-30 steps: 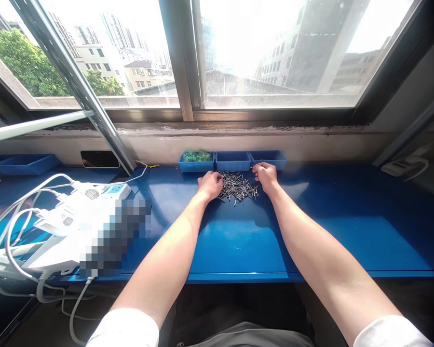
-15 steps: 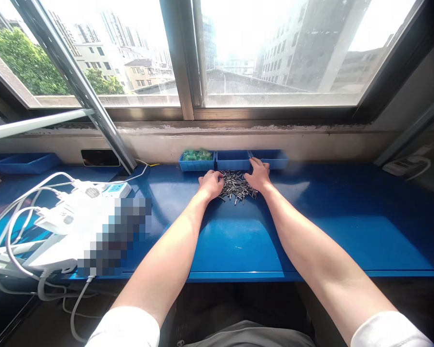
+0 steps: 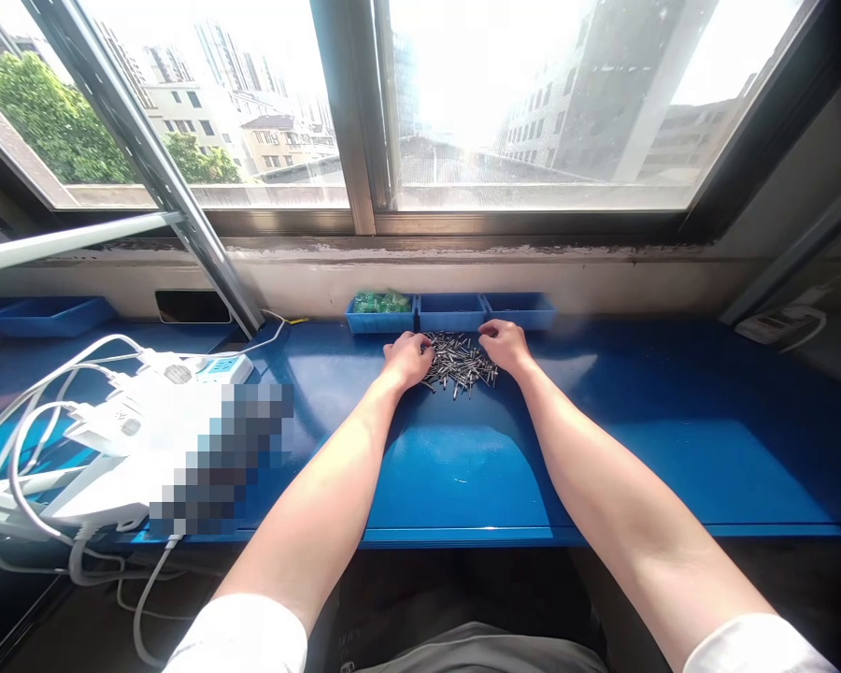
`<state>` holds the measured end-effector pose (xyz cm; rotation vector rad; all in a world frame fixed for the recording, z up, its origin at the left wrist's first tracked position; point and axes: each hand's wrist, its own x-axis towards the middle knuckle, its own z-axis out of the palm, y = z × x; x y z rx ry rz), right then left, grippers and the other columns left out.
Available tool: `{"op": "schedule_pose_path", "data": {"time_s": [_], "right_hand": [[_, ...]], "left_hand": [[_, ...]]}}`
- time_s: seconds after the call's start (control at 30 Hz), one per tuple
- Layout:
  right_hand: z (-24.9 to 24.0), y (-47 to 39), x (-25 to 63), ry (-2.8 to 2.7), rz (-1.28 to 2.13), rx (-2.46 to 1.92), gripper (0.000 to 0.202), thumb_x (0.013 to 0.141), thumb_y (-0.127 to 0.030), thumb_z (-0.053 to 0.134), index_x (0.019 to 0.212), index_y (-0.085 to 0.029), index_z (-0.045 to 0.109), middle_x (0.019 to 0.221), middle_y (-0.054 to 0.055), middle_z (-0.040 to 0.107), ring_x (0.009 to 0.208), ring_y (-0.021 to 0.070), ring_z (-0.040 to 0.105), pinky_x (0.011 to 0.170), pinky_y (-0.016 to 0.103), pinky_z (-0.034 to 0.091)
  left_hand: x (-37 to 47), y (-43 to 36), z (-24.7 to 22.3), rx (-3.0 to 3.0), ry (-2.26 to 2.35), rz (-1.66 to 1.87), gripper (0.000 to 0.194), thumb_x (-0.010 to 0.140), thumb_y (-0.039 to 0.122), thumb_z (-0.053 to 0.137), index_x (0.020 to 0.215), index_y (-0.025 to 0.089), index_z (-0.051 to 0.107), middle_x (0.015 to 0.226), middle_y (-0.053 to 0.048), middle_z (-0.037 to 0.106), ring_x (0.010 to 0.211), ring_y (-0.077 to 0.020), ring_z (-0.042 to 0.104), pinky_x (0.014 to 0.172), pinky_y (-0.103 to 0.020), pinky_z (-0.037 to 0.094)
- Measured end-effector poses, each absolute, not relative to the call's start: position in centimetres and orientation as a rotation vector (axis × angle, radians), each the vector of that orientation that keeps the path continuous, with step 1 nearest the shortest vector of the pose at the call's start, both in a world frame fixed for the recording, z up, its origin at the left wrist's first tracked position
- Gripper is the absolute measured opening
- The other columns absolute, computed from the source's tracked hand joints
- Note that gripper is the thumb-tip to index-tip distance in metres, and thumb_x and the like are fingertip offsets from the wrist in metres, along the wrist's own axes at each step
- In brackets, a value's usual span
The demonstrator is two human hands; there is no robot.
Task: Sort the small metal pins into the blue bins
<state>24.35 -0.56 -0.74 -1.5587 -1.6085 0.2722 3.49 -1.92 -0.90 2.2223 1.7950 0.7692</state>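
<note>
Right hand [image 3: 507, 346] draws its fingers in, curled by the metal pins [image 3: 457, 366]; left hand [image 3: 406, 361] stays curled opposite — whether either pinches one, can't tell!

Both arms out in front here, bare from the short white fabric sleeves [image 3: 242, 636] down! The bare left forearm [image 3: 329, 486] slants up and inward, and the bare right forearm [image 3: 623, 477] mirrors it. At the ends, the bare left hand [image 3: 407, 360], back upward, fingers curled inward; opposite, the bare right hand [image 3: 506, 346], a touch farther forward, fingers bent toward its partner. A gap between them, and the fingertips too small to read!
</note>
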Motion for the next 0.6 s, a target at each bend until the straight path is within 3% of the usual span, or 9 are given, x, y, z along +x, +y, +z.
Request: {"op": "schedule_pose_path", "data": {"time_s": [0.1, 0.3, 0.47, 0.6], "right_hand": [[-1.0, -0.5, 24.6, -1.726, 0.365, -1.622, 0.031, 0.072, -0.025, 0.051, 0.097, -0.019, 0.068, 0.095, 0.005, 0.066, 0.091, 0.0202, 0.058, 0.083, 0.032, 0.045], [-1.1, -0.9, 23.7, -1.898, 0.344, -1.706, 0.044, 0.081, -0.036, 0.046, 0.120, -0.020, 0.059, 0.125, 0.009, 0.054, 0.120, 0.0282, 0.039, 0.097, 0.038, 0.036], [-0.8, -1.2, 23.0, -1.997, 0.361, -1.732, 0.039, 0.083, -0.031, 0.041, 0.111, -0.020, 0.066, 0.124, 0.005, 0.056, 0.117, 0.0285, 0.039, 0.099, 0.038, 0.033], [-1.0, -0.9, 23.3, -1.940, 0.318, -1.784, 0.037, 0.081, -0.029, 0.044, 0.106, -0.016, 0.068, 0.119, 0.010, 0.059, 0.117, 0.0304, 0.039, 0.097, 0.040, 0.035]], "left_hand": [[3.5, -2.0, -0.8, 2.222, 1.794, 0.753, 0.024, 0.084, 0.033, 0.043, 0.094, 0.024, 0.064, 0.111, -0.005, 0.060, 0.102, -0.0235, 0.054, 0.092, -0.038, 0.035], [3.7, -2.1, -0.8, 2.229, 1.806, 0.737, 0.024, 0.084, 0.031, 0.043, 0.095, 0.025, 0.064, 0.112, -0.004, 0.060, 0.106, -0.0235, 0.054, 0.093, -0.038, 0.035], [3.8, -2.1, -0.9, 2.231, 1.825, 0.733, 0.025, 0.085, 0.032, 0.042, 0.095, 0.026, 0.064, 0.111, -0.004, 0.060, 0.107, -0.0235, 0.053, 0.094, -0.038, 0.036], [3.7, -2.1, -0.9, 2.237, 1.801, 0.728, 0.026, 0.085, 0.033, 0.041, 0.096, 0.025, 0.064, 0.113, -0.004, 0.059, 0.107, -0.0239, 0.053, 0.095, -0.039, 0.036]]}}
